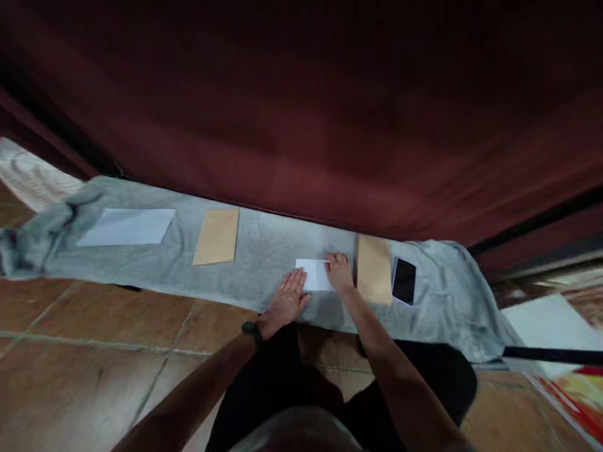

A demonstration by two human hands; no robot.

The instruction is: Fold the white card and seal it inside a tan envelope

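A small white sheet of paper [315, 275], apparently folded, lies on the grey cloth [268, 238] in front of me. My left hand [288, 295] rests flat on its left edge, fingers stretched out and slightly apart. At the paper's right side, my right hand [340, 272] presses down with its fingers bent a little over the upper right corner. Just beyond that hand is a stack of brown envelopes [374, 270]. Further left, a single brown envelope [217, 237] lies on the cloth, and left of it some larger white paper sheets [128, 226].
A phone [404, 281] with a dark screen lies right of the envelope stack. A dark red curtain or panel [301, 138] rises behind the cloth-covered surface. Tiled floor [103, 358] extends below it. A white board [551, 326] is at the far right.
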